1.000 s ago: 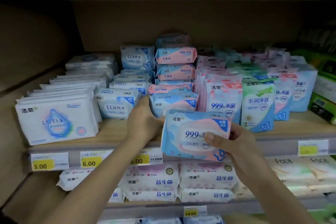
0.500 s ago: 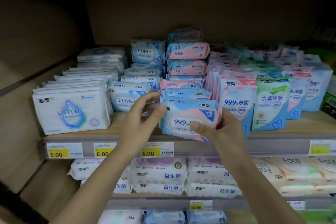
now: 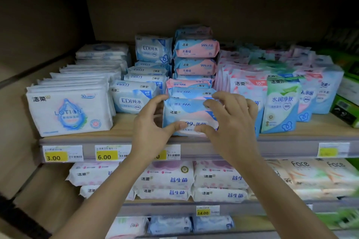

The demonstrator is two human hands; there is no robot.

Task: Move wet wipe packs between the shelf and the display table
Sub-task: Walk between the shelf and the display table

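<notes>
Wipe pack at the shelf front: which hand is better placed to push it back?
Probably the right hand: its fingers lie across the top of the wipe pack, thumb on its front. The left hand holds only its left side.

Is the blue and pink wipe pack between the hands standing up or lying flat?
Standing up: the wipe pack faces out, bottom edge on the shelf, left hand and right hand gripping it.

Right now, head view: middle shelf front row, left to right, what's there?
White LOTION pack → blue EDI pack → pink-and-blue pack, gripped by left hand and right hand → pink pack with a red 10 tag → green pack → pale blue pack.
</notes>
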